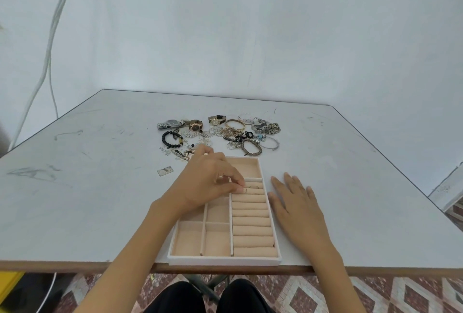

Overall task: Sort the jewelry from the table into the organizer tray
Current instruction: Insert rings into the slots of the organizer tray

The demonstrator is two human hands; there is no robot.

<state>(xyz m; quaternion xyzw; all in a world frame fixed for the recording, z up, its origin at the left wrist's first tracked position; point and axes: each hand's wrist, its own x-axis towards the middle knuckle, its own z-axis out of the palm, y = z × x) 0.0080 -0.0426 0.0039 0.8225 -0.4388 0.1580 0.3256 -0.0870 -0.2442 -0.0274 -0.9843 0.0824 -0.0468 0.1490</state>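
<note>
My left hand point(210, 177) reaches across the organizer tray point(225, 260) with its fingers curled. The thumb and forefinger tips meet at the left edge of a thin ring point(252, 187). The ring lies in a slot near the far end of the padded ring rolls point(253, 227), which fill the tray's right column. I cannot tell whether the fingertips actually pinch the ring or only touch it. My right hand point(298, 202) lies flat on the bench point(100, 187) just right of the tray, fingers straight and spread, holding nothing.

My left hand and forearm cover the tray's far-left compartments and the near edge of the jewelry pile point(220, 134), so I cannot see those parts. The near-left compartments and the far-right one show only beige lining. The tray sits at the near edge of the bench.

The pile lies just beyond the tray. In it I can pick out:
- a black bead bracelet point(171, 139) on the left;
- a silver watch point(169, 123) and a rose-gold watch point(195, 126) at the far left;
- a gold bangle point(235, 123) near the middle;
- a braided bracelet point(252, 150) and a silver bangle point(270, 142) on the right.

A small rectangular piece point(165, 170) lies alone to the left of my left hand. White cables point(50, 49) run down the wall at the far left, and patterned floor tiles point(375, 292) show below the bench.
</note>
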